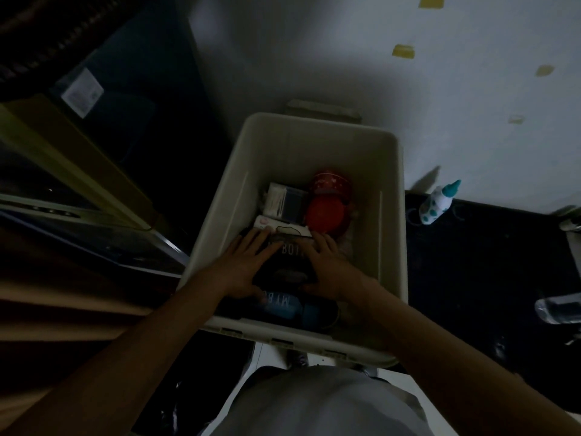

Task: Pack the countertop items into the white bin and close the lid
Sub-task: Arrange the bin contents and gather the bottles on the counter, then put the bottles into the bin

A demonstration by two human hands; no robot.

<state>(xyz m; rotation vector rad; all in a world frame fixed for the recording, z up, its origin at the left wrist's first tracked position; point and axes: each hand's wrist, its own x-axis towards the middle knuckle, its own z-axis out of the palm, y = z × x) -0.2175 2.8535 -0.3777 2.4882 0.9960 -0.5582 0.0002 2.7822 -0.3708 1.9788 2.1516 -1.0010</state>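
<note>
In dim light, the white rectangular plastic bin (397, 215) stands open at the top on the black countertop (471, 272), against a pale wall, and both of the person's arms reach down into it. The left hand (248, 265) and the right hand (330, 265) lie on either side of a black item printed with pale letters (287, 262), which sits near the front of the bin. The fingers of both hands are spread and fairly straight over its top, and the 2 thumbs point inward along its near edge. They rest flat on it rather than curling round it, and I cannot tell whether the thumbs hook under. Just below the thumbs, a blue bottle with pale lettering (283, 305) lies on its side. Behind the black item are a flat white packet (267, 223), a clear box of thin white sticks (283, 199) and a round red container (323, 214), with a patterned red tin (328, 180) touching it at the back. Outside the bin, a small white bottle with teal spots and a teal cap (438, 202) lies tilted by the wall. A clear plastic bottle (559, 306) shows at the right edge.
</note>
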